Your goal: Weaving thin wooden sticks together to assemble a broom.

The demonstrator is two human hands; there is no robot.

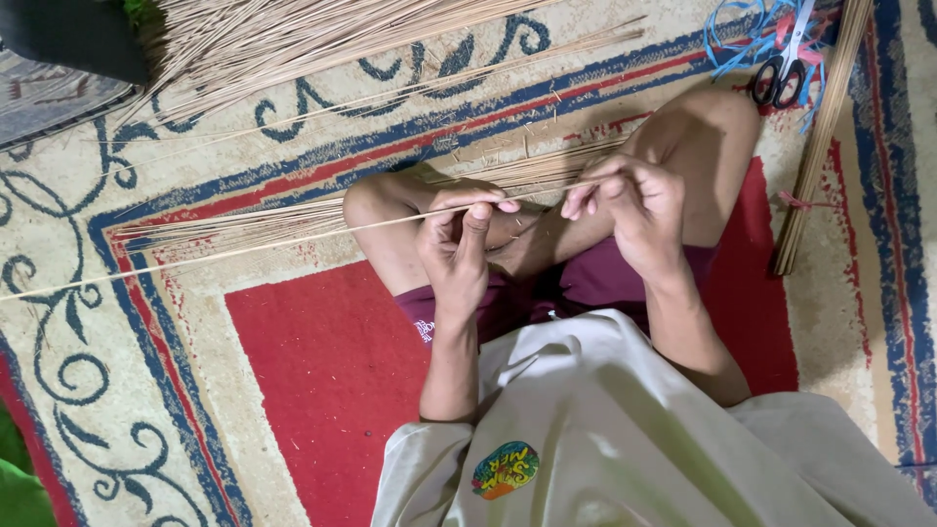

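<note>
A single thin stick (pixel 293 239), pale straw-coloured and very slender, is running across the left half of the frame. Its long axis is lying nearly level, tilting slightly upward toward the right: the far tip is reaching the left edge of the frame at mid-height, and the near end is passing through both hands at the centre.

The left hand (pixel 457 244) is pinching the stick between thumb and fingertips, its grip closed tightly around it just left of centre. The right hand (pixel 634 210), a little to the right and slightly higher, is also closing its fingers on the stick's near end, the fingertips curled in toward the left hand; the two hands are near each other but not touching.

Just behind the hands, a loose bundle of similar sticks (pixel 322 215) is lying over the person's crossed legs, fanning out toward the left in the same direction. The person is sitting on a patterned rug (pixel 322 371) with a red centre, blue border lines and cream bands.

Across the upper left, a larger heap of sticks (pixel 293 39) is spreading. At the upper right, scissors (pixel 786 63) are resting on blue plastic strips (pixel 742 34), and beside them a tied bundle (pixel 820 146) is lying steeply down the right side.
</note>
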